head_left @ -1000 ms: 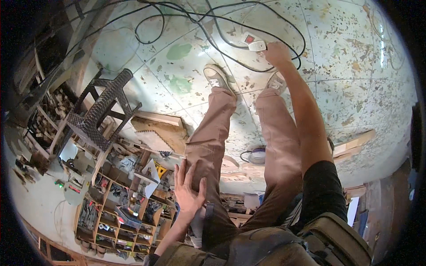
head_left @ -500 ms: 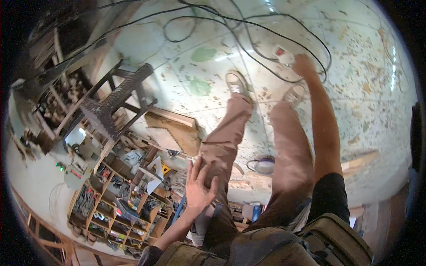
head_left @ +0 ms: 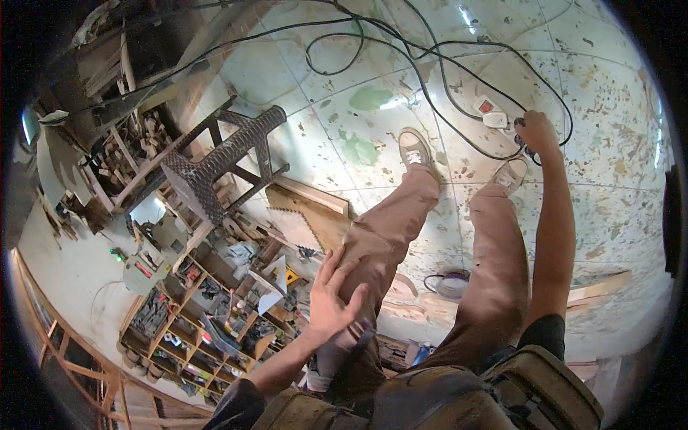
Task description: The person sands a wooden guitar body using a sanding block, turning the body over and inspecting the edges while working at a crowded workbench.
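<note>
in the head view the white socket block (head_left: 494, 118) with its red switch (head_left: 486, 107) lies on the tiled floor (head_left: 609, 104), black cable (head_left: 570, 120) looping past its right side. just right of the block the right hand (head_left: 541, 135) is low down, fingers curled close together by a dark piece (head_left: 519, 127); from where i stand i can't tell whether they're clamped on it. the right shoe (head_left: 511, 174) stands just below the block, near the loop. well off to the block's lower left, the left hand (head_left: 333, 301) rests on the left trouser leg (head_left: 390, 233), fingers a little apart, holding nothing; it looks a sound prop. to do this well, i'd say, take the dark piece by its body rather than by any cord, don't let the block slide, and mind that the shoe doesn't pin the cable.
</note>
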Tool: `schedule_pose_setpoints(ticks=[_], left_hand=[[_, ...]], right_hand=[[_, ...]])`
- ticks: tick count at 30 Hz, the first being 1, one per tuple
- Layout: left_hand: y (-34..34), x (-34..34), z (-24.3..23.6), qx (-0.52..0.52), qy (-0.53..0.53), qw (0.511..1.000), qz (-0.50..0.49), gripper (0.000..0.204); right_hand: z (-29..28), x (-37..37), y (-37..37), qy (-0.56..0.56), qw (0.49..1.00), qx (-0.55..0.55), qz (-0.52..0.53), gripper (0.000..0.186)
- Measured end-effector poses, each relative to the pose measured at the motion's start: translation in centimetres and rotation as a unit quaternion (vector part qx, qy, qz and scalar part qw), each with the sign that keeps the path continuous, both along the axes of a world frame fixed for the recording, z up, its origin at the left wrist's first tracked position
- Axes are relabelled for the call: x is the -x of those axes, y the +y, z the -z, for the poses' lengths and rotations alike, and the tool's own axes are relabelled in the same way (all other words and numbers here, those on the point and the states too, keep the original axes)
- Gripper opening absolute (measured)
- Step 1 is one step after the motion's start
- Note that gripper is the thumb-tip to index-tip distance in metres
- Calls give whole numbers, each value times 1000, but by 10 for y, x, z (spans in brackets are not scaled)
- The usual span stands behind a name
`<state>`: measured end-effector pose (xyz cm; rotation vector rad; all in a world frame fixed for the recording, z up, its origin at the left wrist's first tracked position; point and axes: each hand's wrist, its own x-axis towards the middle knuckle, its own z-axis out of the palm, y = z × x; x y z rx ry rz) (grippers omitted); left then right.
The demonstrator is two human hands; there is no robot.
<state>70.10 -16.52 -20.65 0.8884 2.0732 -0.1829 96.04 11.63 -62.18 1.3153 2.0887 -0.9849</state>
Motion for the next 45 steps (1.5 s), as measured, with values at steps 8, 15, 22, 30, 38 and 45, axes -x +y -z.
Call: schedule_pose_setpoints(ticks=[8,15,22,30,38,45], left_hand=[[22,157,196,-123,62,986,-94,35],[79,306,360,-109,167,980,-15,44],[145,357,445,-113,264,958,0,40],[136,360,475,-164,308,937,-6,33],[187,293,389,-437,280,854,-42,35],[200,224,228,-590,-542,550,-234,20]], right_hand=[[-87,-21,65,-15,862,-506,31,42],[-99,-59,6,112,941,-307,83,31],[-90,-89,31,177,943,-219,178,20],[-62,-72,124,275,893,-285,215,25],[-62,-24,126,291,908,-298,43,23],[-119,98,45,512,856,-55,44,45]])
